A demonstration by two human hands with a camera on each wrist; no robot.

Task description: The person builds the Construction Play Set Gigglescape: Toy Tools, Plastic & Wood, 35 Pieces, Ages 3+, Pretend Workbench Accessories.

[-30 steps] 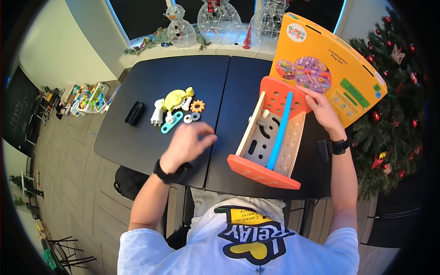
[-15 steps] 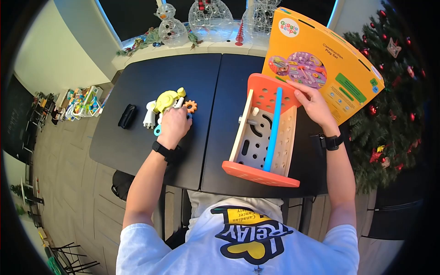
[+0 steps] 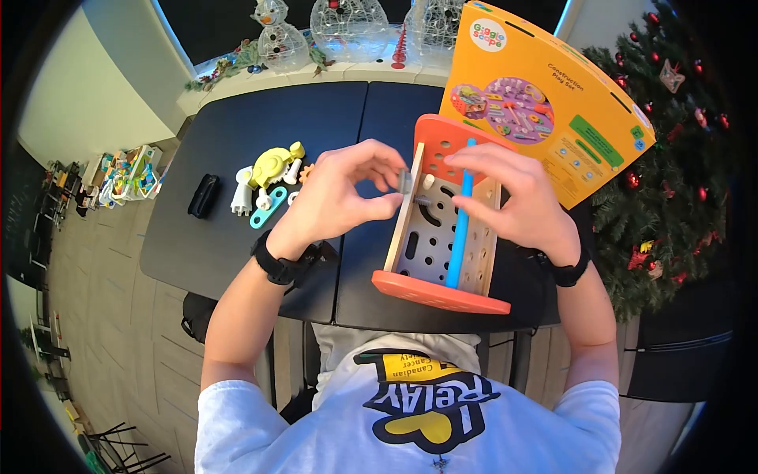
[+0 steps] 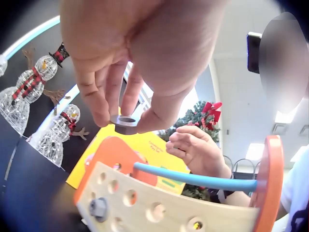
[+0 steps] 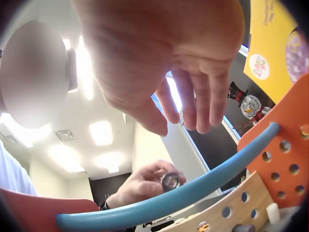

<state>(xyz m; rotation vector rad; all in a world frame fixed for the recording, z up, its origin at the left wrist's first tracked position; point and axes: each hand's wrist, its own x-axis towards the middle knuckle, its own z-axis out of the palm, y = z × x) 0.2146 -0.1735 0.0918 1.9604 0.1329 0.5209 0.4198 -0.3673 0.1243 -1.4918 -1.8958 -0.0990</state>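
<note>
Grey and round, with a hole, the nut (image 4: 126,130) is pinched in the left hand (image 3: 335,193). The right hand (image 3: 521,193), loose and empty, is above the blue bar (image 3: 456,253).

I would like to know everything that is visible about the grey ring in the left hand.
The grey ring is small and thick, with a hole through its middle, perhaps a toy nut. It looks like plastic or metal; I cannot tell which. The left hand pinches it between thumb and fingers, in the air near the toolbox's wooden side, apart from it.
</note>
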